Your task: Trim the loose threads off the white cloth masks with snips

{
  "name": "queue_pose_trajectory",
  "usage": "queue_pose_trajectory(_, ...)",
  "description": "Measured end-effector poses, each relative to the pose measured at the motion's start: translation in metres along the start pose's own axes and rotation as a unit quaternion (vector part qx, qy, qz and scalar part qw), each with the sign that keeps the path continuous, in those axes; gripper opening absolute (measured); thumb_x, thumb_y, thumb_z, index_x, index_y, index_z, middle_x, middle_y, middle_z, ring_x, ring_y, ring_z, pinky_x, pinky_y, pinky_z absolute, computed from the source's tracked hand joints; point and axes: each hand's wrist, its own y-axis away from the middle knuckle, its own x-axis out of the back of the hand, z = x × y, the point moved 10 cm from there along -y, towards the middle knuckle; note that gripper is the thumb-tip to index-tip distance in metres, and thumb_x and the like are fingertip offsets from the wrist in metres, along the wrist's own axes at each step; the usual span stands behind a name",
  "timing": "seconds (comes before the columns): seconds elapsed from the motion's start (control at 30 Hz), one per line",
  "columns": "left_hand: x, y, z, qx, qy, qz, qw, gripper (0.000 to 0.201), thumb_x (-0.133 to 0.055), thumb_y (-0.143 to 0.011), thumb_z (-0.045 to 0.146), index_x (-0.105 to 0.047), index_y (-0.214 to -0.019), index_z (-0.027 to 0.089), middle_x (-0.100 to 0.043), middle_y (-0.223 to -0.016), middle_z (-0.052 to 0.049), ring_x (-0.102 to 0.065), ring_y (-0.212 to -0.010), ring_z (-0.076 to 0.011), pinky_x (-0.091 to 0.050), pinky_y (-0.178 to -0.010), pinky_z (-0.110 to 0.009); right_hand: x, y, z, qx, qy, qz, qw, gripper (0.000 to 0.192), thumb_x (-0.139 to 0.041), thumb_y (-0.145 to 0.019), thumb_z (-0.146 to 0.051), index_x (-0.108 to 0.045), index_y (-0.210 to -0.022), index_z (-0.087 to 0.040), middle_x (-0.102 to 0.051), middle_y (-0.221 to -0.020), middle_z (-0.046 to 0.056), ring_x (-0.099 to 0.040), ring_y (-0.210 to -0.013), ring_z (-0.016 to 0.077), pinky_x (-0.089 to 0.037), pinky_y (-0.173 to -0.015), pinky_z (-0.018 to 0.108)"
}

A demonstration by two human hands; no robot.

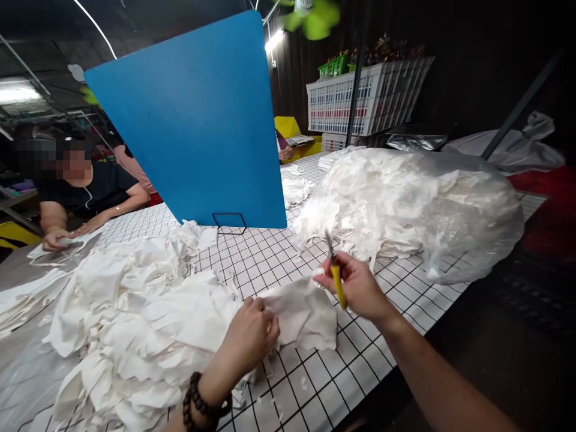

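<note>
White, creased fabric piece (308,315) pinched in my left hand (252,329), yellow-handled metal snips (337,282) gripped in my right hand (359,289), crumpled white fabric heap (135,312) beside the left

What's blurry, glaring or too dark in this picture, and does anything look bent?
In the head view: the green fan overhead smears, probably from spinning; the lamp at left glares white; the big plastic bag shows highlights; the lower right corner goes very dark; the blue board looks skewed, perhaps from a wide lens; the left hand and the white cloth it holds look fairly clear.
</note>
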Motion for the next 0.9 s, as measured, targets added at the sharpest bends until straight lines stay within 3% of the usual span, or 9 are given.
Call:
queue_pose_trajectory(0.1, -0.026, 0.039, -0.001, 0.086, 0.148, -0.036, 0.985, 0.041, -0.041, -0.094, 0.042, -0.072, -0.08, 0.018, -0.066, -0.086, -0.009, -0.053, -0.084, -0.0232, -0.04, -0.078, -0.035, -0.048, 0.049, 0.011, -0.013, 0.115, -0.091, 0.989, 0.014, -0.063, -0.082, -0.027, -0.053, -0.078, -0.02, -0.055, -0.069, -0.003, -0.051, -0.062, 0.0121, -0.042, -0.056, 0.024)
queue_pose_trajectory(0.17, -0.047, 0.059, -0.001, 0.163, 0.316, -0.066, 0.932, 0.054, -0.032, -0.096, 0.049, -0.072, -0.081, 0.016, -0.067, -0.079, -0.007, -0.054, -0.074, -0.0196, -0.042, -0.071, -0.031, -0.066, 0.079, 0.007, 0.048, 0.193, -0.098, 0.975, 0.014, -0.06, -0.081, -0.017, -0.049, -0.073, -0.02, -0.053, -0.066, -0.003, -0.047, -0.059, 0.0119, -0.038, -0.054, 0.024)
queue_pose_trajectory(0.23, -0.069, 0.074, -0.002, 0.235, 0.448, -0.082, 0.858, 0.063, -0.03, -0.094, 0.058, -0.07, -0.073, 0.014, -0.064, -0.069, -0.006, -0.052, -0.062, -0.0159, -0.04, -0.061, -0.028, -0.079, 0.105, -0.003, 0.141, 0.254, -0.089, 0.953, 0.013, -0.053, -0.08, -0.008, -0.049, -0.075, -0.02, -0.055, -0.067, -0.002, -0.048, -0.061, 0.0136, -0.037, -0.056, 0.026)
queue_pose_trajectory(0.33, -0.096, 0.084, -0.009, 0.297, 0.546, -0.08, 0.779, 0.06, -0.046, -0.085, 0.065, -0.068, -0.07, 0.012, -0.057, -0.058, -0.001, -0.043, -0.048, -0.0104, -0.031, -0.049, -0.024, -0.096, 0.134, -0.012, 0.244, 0.327, -0.096, 0.908, 0.024, -0.04, -0.078, 0.001, -0.052, -0.083, -0.019, -0.058, -0.071, 0.002, -0.05, -0.065, 0.0172, -0.037, -0.06, 0.03)
queue_pose_trajectory(0.47, -0.114, 0.088, -0.012, 0.318, 0.613, -0.076, 0.719, 0.044, -0.071, -0.073, 0.055, -0.067, -0.07, 0.011, -0.051, -0.051, 0.004, -0.038, -0.044, -0.0064, -0.027, -0.047, -0.021, -0.11, 0.149, -0.012, 0.273, 0.392, -0.124, 0.87, 0.027, -0.037, -0.077, 0.002, -0.053, -0.083, -0.018, -0.057, -0.07, 0.004, -0.049, -0.064, 0.0187, -0.039, -0.062, 0.032)
queue_pose_trajectory(0.6, -0.112, 0.088, -0.006, 0.314, 0.651, -0.064, 0.688, 0.037, -0.079, -0.069, 0.044, -0.067, -0.079, 0.011, -0.06, -0.06, 0.002, -0.044, -0.047, -0.0057, -0.033, -0.048, -0.018, -0.11, 0.153, -0.006, 0.234, 0.38, -0.154, 0.881, 0.025, -0.039, -0.073, 0.001, -0.052, -0.079, -0.02, -0.058, -0.069, 0.003, -0.051, -0.063, 0.0186, -0.042, -0.06, 0.032)
queue_pose_trajectory(0.7, -0.109, 0.085, -0.003, 0.293, 0.673, -0.04, 0.678, 0.033, -0.073, -0.077, 0.042, -0.062, -0.085, 0.013, -0.06, -0.061, 0.003, -0.036, -0.041, -0.003, -0.028, -0.042, -0.017, -0.093, 0.149, 0.005, 0.145, 0.296, -0.15, 0.932, 0.02, -0.046, -0.075, -0.004, -0.054, -0.082, -0.021, -0.061, -0.073, 0.003, -0.06, -0.071, 0.0195, -0.049, -0.066, 0.031)
queue_pose_trajectory(0.8, -0.108, 0.084, -0.004, 0.278, 0.69, -0.012, 0.668, 0.029, -0.071, -0.08, 0.039, -0.057, -0.089, 0.015, -0.067, -0.078, -0.002, -0.043, -0.045, -0.0033, -0.034, -0.044, -0.016, -0.061, 0.139, 0.027, 0.016, 0.213, -0.078, 0.974, 0.021, -0.053, -0.078, -0.011, -0.058, -0.096, -0.022, -0.068, -0.088, 0.006, -0.065, -0.087, 0.0211, -0.054, -0.077, 0.03)
queue_pose_trajectory(0.9, -0.111, 0.086, 0.0, 0.269, 0.701, -0.022, 0.661, 0.03, -0.073, -0.08, 0.034, -0.059, -0.095, 0.012, -0.069, -0.086, -0.006, -0.05, -0.052, -0.0048, -0.044, -0.053, -0.018, -0.038, 0.129, 0.046, -0.056, 0.187, -0.012, 0.981, 0.031, -0.056, -0.08, -0.015, -0.059, -0.111, -0.022, -0.068, -0.106, 0.007, -0.065, -0.094, 0.0206, -0.054, -0.082, 0.03)
